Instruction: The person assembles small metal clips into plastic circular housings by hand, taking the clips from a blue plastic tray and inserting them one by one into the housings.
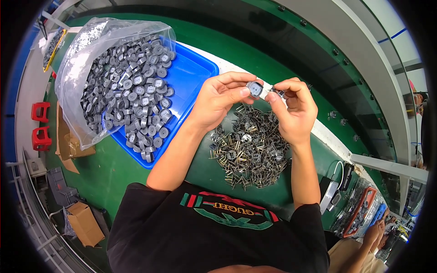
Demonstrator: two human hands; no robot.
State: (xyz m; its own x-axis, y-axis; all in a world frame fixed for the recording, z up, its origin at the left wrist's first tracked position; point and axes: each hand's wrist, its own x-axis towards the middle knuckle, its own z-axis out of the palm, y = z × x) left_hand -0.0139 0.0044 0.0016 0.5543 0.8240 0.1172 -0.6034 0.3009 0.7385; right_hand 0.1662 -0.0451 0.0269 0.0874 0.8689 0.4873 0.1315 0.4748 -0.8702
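And here's the left hand (214, 101), thumb and fingertips pinched round a grey cap (256, 89), held up above the near edge of the white strip, its face and small holes showing. Over to the right hand (297, 109): thumb and forefinger grip a small dark pin part (277, 93), mostly hidden by the fingers, just beside the cap but apart from it. Below, a heap (250, 152) of similar parts bristles with prongs; to the left, more caps fill a clear bag (73, 86) lying on a blue tray (196, 68).

How do they handle? The cap looks light, stiff, probably plastic and a touch slick; its round side wall is the place to pinch. The pin part looks light too, but those thin prongs could bend or snag, so the body is the safer hold.

Now the writing: the black shirt (150, 236) carries yellowish lettering amid red and green decoration. On cap and pin part, any marking is too small to read.
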